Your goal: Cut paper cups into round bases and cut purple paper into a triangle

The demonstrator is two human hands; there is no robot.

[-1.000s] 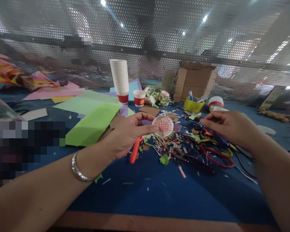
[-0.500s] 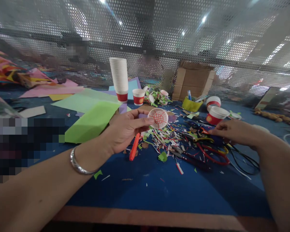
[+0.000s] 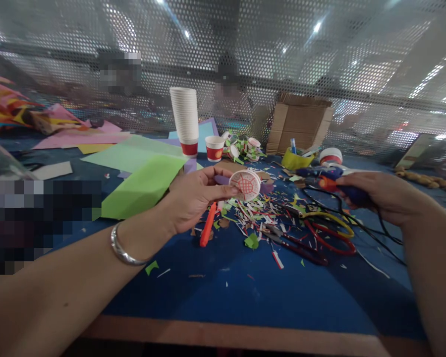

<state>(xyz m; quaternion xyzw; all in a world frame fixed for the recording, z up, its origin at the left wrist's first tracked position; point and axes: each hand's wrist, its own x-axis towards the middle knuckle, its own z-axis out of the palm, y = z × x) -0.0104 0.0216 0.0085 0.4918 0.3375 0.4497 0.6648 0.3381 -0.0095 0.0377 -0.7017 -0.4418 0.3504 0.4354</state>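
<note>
My left hand (image 3: 193, 198) pinches a small round white disc with a red grid pattern (image 3: 245, 185), holding it up above a heap of paper scraps (image 3: 260, 213). My right hand (image 3: 386, 196) is wrapped round the blue handle of a glue gun (image 3: 329, 179), whose orange nozzle points left toward the disc. The gun's black cord (image 3: 375, 233) trails to the right. Scissors with red handles (image 3: 319, 243) and an orange cutter (image 3: 208, 230) lie on the blue tabletop between my hands.
A tall stack of white cups (image 3: 185, 121) and a single red-banded cup (image 3: 214, 148) stand behind green paper sheets (image 3: 141, 186). A cardboard box (image 3: 301, 124), a yellow-green bowl (image 3: 295, 159) and a perforated metal screen (image 3: 245, 59) lie further back. People sit behind the screen.
My right hand went down to the table among the tools, closed on the glue gun and lifted it. The left hand kept the disc nearly still.
</note>
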